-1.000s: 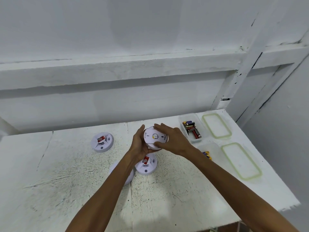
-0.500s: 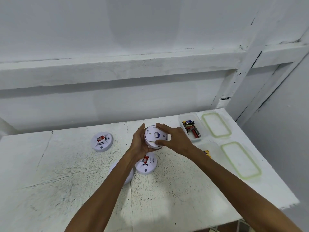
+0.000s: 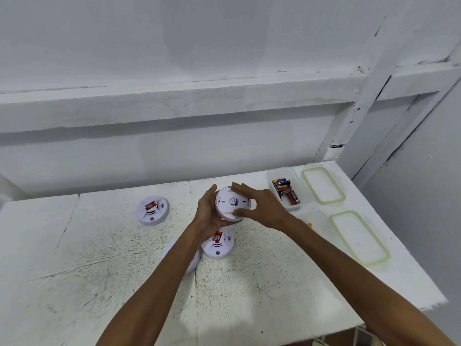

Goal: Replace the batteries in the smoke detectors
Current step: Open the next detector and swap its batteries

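Note:
I hold a round white smoke detector (image 3: 230, 204) above the table, its back side facing me. My left hand (image 3: 208, 212) cups its left edge and underside. My right hand (image 3: 259, 208) grips its right rim, fingers over the top and thumb at the lower edge. Three more white detectors lie on the table: one (image 3: 152, 210) at the left with a red label, one (image 3: 219, 244) just below my hands with a red label, and one (image 3: 183, 258) mostly hidden under my left forearm. A clear tub of batteries (image 3: 287, 191) sits to the right.
Two green-rimmed clear lids (image 3: 323, 186) (image 3: 359, 237) lie at the table's right side. A second clear tub (image 3: 314, 221) with something yellow sits behind my right forearm. The white table (image 3: 99, 270) ends at a wall behind and drops off at right and front.
The detector has been turned in my hands: the yellow-centred face seen earlier is gone and a plainer white side with a small round centre now faces me. My right hand shifted along the rim.

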